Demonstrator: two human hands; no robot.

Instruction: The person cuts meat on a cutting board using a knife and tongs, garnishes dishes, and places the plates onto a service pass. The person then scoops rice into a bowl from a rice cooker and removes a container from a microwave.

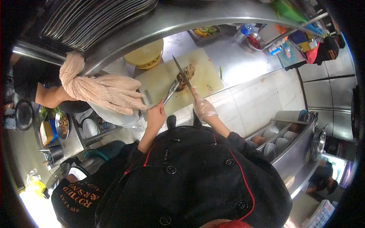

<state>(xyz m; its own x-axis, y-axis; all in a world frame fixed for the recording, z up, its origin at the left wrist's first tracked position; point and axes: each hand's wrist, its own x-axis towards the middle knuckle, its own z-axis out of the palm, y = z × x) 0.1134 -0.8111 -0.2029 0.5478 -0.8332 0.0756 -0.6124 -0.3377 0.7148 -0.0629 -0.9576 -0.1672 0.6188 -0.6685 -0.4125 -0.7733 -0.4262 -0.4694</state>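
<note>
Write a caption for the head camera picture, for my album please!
Left hand holding tongs, gloved right hand holding a knife, browned food on the cutting board.

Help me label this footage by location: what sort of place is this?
Likely a commercial kitchen: the clear-gloved right hand holds a long metal knife over a pale rectangular cutting board, and round white dishes sit in a divided metal rack.

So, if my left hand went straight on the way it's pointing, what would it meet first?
Leading with the tongs, your left hand would probably meet the brown meat on the cutting board first, right by the knife; depth is unclear, so the tips may touch it.
</note>
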